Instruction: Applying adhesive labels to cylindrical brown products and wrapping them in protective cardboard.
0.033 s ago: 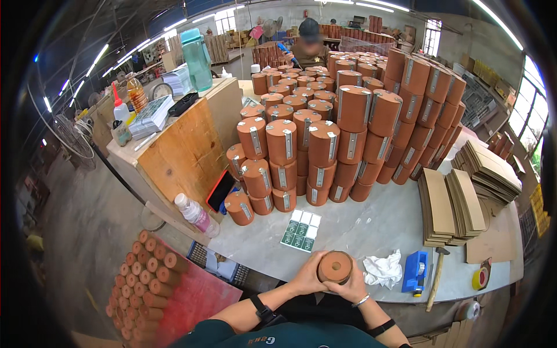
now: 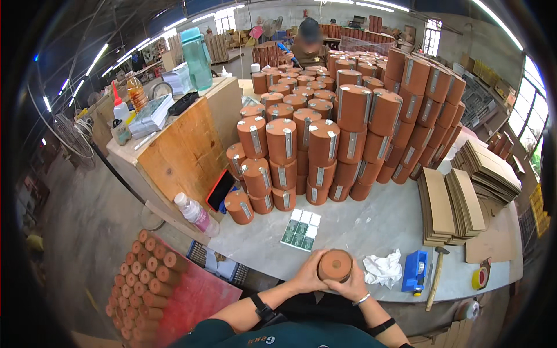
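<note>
Both of my hands are wrapped round a brown-orange cylinder (image 2: 335, 265) at the table's front edge. Its round end, marked by a small darker circle at the centre, faces up. My left hand (image 2: 307, 275) grips it from the left, and my right hand (image 2: 353, 286) from the right with the thumb across its near side. Just beyond them lies a sheet of green and white labels (image 2: 300, 229), with several labels gone from its upper part. Right of my hands is a crumpled white cloth (image 2: 383, 269).
Stacked cylinders with metal strips (image 2: 318, 142) fill the table's far side. At right are a blue tape dispenser (image 2: 414, 271), a hammer (image 2: 435, 279), a yellow tape roll (image 2: 480, 278) and cardboard stacks (image 2: 452, 206). A bottle (image 2: 197, 214) stands left. A person (image 2: 309, 46) is behind the stacks.
</note>
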`<state>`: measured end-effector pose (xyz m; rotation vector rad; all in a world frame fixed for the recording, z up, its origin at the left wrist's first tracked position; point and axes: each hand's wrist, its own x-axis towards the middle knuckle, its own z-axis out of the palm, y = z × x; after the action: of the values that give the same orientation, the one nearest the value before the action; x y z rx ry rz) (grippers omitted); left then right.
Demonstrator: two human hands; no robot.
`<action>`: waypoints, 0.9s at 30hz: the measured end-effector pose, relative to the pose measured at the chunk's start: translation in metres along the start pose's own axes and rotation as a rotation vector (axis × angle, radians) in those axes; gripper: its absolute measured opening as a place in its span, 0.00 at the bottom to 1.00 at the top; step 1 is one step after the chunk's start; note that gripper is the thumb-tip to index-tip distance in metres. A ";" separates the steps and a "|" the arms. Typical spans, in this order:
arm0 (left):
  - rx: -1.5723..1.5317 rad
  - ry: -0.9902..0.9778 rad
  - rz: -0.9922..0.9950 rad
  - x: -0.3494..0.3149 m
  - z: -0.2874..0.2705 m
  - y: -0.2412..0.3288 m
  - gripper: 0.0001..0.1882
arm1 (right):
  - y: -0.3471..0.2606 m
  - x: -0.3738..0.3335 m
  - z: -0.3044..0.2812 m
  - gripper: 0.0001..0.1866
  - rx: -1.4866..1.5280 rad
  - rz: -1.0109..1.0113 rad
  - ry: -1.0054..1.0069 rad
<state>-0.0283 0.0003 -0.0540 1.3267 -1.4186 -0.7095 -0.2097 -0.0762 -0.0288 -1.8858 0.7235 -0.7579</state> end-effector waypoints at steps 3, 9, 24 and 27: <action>-0.053 -0.039 -0.137 0.000 0.002 -0.001 0.51 | 0.004 0.001 0.004 0.48 0.039 0.003 0.014; -0.118 -0.052 -0.023 0.003 -0.005 0.004 0.47 | 0.007 -0.009 -0.002 0.49 0.041 0.039 -0.059; 0.831 -0.229 0.876 0.021 -0.029 0.044 0.30 | -0.024 -0.033 -0.040 0.42 0.359 0.261 -0.217; 0.867 -0.252 0.890 0.018 -0.031 0.049 0.30 | -0.022 -0.039 -0.031 0.46 0.434 0.202 -0.158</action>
<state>-0.0145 0.0010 0.0053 1.0159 -2.4166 0.4063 -0.2543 -0.0556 -0.0049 -1.4366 0.5834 -0.5749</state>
